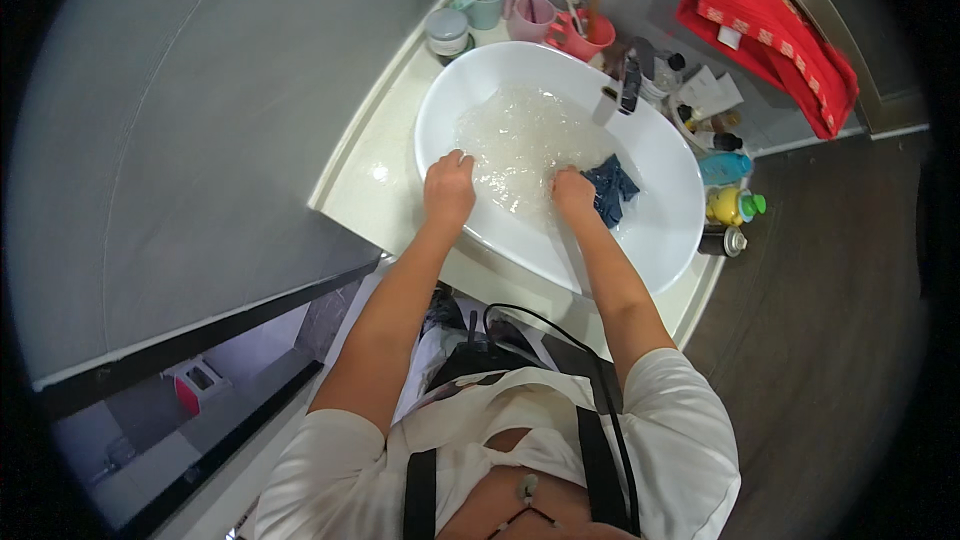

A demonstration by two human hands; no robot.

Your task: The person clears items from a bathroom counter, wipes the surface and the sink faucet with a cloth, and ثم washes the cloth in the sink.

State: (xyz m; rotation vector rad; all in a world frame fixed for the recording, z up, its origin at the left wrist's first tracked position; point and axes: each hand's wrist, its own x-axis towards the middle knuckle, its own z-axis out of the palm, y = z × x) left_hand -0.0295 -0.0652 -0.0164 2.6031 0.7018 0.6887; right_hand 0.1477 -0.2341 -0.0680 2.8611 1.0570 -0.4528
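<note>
A white oval basin (665, 190) holds rippling, cloudy water (525, 135). In its right part lies a crumpled dark blue cloth (612, 188), wet and partly in the water. My right hand (572, 192) is down at the water, fingers curled against the cloth's left side and closed on it; the fingertips are partly hidden. At the basin's near-left rim is my left hand (450, 188), with its fingers bent inward and closed. Whatever it may grip there is hidden by the hand.
A dark faucet (629, 82) stands at the basin's far right. Behind are cups with toothbrushes, including a pink cup (532, 18), and a lidded jar (447, 32). Several bottles, among them a yellow bottle (728, 206), line the right edge. A red towel (765, 35) hangs above.
</note>
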